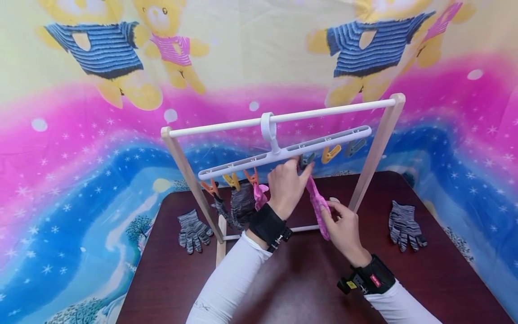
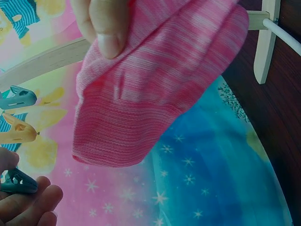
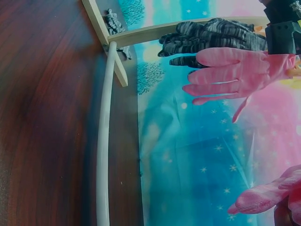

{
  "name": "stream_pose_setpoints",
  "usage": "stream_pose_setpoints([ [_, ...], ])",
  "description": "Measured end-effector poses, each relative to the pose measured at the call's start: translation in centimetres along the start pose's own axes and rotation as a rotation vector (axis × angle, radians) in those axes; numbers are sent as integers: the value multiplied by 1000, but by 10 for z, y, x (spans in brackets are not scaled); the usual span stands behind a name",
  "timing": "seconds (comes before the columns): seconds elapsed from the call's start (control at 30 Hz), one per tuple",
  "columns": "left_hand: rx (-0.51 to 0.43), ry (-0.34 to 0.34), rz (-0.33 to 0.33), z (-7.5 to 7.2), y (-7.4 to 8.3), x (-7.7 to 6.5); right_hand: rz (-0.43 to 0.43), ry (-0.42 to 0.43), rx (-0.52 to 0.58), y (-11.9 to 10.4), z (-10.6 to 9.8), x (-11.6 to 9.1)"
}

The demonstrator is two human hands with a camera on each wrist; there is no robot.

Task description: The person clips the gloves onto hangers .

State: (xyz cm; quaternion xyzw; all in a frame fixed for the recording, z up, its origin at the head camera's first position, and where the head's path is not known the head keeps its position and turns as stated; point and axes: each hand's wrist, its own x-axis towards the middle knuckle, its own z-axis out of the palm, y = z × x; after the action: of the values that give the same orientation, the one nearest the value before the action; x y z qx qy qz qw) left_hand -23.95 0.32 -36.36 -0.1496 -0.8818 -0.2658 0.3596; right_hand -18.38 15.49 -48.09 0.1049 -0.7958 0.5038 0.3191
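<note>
My left hand pinches a dark teal clothespin under the white hanger. In the left wrist view the left fingers lie around that clothespin. My right hand holds a pink knitted glove just below it. The glove's ribbed cuff points toward the clothespin, a gap apart in the left wrist view. Another pink glove hangs from an orange clothespin, beside dark grey gloves under yellow and orange clothespins.
The hanger hooks over the white rod of a wooden rack on a dark table. Yellow and grey-blue clothespins hang at its right end. Grey gloves lie at left and right.
</note>
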Motion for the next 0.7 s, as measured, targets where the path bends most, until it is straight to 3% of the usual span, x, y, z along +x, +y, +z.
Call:
stream_pose_setpoints([
  [0.23, 39, 3, 8, 2, -1, -1, -1, -4, -1, 0, 0, 0],
  [0.7, -42, -19, 19, 1, -2, -1, -37, 1, 42, -2, 1, 3],
])
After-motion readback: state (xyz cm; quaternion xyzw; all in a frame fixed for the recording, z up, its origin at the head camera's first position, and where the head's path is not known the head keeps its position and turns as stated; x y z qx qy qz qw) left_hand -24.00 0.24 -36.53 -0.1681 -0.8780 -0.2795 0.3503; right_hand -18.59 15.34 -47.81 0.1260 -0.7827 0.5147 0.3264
